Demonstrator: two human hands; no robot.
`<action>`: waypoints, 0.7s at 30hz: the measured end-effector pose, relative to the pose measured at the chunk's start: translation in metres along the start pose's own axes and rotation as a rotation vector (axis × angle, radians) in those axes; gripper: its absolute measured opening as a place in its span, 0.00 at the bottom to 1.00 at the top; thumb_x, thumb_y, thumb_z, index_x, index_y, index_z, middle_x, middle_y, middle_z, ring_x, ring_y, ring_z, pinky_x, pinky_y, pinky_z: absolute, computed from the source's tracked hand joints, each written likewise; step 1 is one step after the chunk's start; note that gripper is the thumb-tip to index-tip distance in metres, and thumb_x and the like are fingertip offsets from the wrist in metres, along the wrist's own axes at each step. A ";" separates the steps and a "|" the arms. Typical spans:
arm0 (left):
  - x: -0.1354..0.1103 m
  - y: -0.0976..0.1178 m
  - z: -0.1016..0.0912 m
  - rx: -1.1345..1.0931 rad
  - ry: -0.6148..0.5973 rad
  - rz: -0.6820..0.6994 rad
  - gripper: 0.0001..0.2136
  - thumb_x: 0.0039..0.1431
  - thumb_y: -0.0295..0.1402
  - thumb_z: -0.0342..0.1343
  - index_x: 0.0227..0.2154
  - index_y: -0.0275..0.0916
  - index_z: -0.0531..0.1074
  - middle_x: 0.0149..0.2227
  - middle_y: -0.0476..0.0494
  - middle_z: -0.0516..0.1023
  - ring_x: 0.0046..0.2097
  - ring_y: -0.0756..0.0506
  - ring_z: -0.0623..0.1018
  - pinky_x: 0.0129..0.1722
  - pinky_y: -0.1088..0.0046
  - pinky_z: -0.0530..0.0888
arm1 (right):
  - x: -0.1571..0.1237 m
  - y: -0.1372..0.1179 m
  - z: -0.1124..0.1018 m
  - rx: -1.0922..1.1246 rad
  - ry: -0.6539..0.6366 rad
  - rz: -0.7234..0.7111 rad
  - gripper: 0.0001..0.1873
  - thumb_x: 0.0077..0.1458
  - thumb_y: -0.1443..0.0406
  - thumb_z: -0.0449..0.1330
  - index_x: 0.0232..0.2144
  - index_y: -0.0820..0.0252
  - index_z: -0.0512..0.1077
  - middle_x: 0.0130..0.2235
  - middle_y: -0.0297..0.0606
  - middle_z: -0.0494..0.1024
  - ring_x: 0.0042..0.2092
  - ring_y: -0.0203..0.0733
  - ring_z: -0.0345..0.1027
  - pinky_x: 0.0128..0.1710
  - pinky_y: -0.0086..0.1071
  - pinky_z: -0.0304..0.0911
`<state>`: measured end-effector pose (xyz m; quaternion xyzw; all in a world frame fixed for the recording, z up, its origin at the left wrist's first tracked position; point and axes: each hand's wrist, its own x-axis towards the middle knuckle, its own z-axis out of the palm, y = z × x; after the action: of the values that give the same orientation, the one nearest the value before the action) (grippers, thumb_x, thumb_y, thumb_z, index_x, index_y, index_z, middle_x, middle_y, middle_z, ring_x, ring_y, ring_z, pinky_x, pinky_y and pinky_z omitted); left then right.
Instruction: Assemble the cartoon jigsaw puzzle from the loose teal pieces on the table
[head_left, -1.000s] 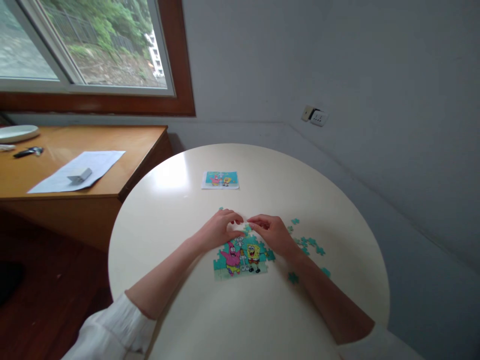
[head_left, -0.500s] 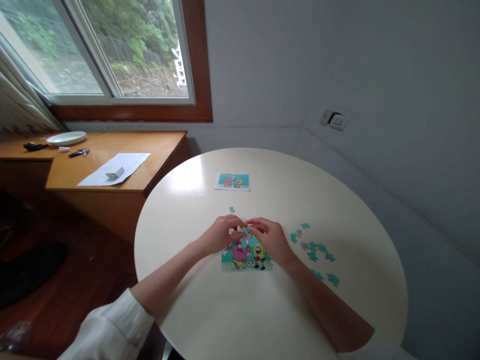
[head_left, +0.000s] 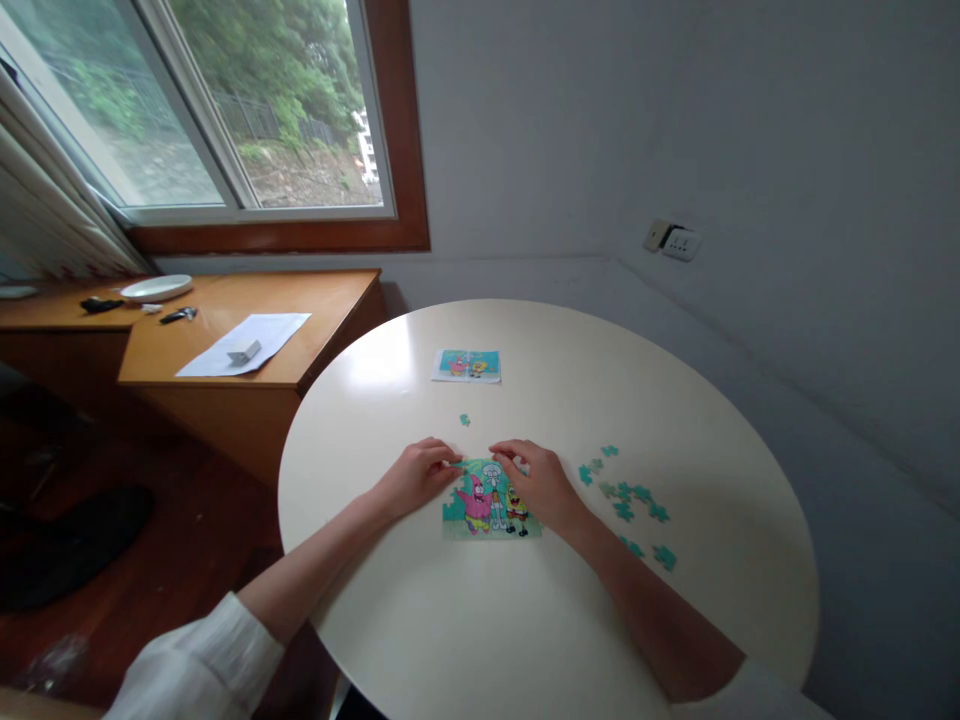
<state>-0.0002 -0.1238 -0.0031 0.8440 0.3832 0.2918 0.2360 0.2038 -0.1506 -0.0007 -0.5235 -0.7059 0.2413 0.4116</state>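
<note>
A round, pale table (head_left: 427, 630) filled the near part of the room, white sleeves (head_left: 202, 650) reaching in from both lower corners. The partly assembled puzzle (head_left: 481, 510) lay flat near the table's middle, between the two hands. It was teal, with a pale strip along its straight near edge; a pink figure stood at left, a tall pale one in the centre, and a yellow one at right, partly covered. Its left side was notched higher up.

The left hand (head_left: 420, 475) had its fingertips drawn together at the far left corner; whether they pinched a piece could not be told. The right hand (head_left: 538, 478) curved over the far right part, thumb and forefinger close, their hold unclear.

Loose teal pieces (head_left: 624, 491) were scattered to the right. Beyond the puzzle lay a single piece (head_left: 465, 420), then a picture card (head_left: 469, 366) showing similar figures.

On the wooden desk (head_left: 337, 300) at left, a small white box (head_left: 244, 351) sat on a paper sheet (head_left: 283, 332). Farther back was a shallow white plate (head_left: 157, 288), its inside too foreshortened to read. A window (head_left: 300, 130) stood behind.
</note>
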 end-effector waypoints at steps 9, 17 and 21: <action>0.001 -0.004 0.000 0.124 -0.007 0.132 0.09 0.56 0.36 0.53 0.31 0.38 0.75 0.31 0.42 0.77 0.36 0.46 0.71 0.37 0.69 0.70 | -0.001 0.000 -0.001 -0.036 0.005 -0.040 0.10 0.52 0.68 0.53 0.32 0.58 0.74 0.35 0.38 0.79 0.37 0.39 0.71 0.40 0.33 0.64; 0.003 -0.005 0.000 0.154 -0.004 0.165 0.09 0.57 0.36 0.52 0.31 0.39 0.75 0.32 0.43 0.77 0.36 0.47 0.71 0.39 0.69 0.68 | -0.002 -0.001 -0.001 -0.057 -0.020 -0.044 0.10 0.52 0.69 0.53 0.32 0.59 0.74 0.35 0.38 0.79 0.37 0.39 0.71 0.39 0.33 0.64; 0.003 -0.008 0.001 0.152 -0.006 0.161 0.09 0.57 0.36 0.52 0.32 0.39 0.75 0.33 0.43 0.77 0.37 0.47 0.71 0.39 0.69 0.68 | -0.002 0.000 0.000 -0.066 -0.015 -0.051 0.10 0.51 0.70 0.53 0.31 0.59 0.74 0.34 0.38 0.79 0.37 0.39 0.71 0.38 0.32 0.65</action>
<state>-0.0020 -0.1174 -0.0080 0.8884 0.3344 0.2773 0.1485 0.2043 -0.1523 -0.0014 -0.5170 -0.7296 0.2111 0.3947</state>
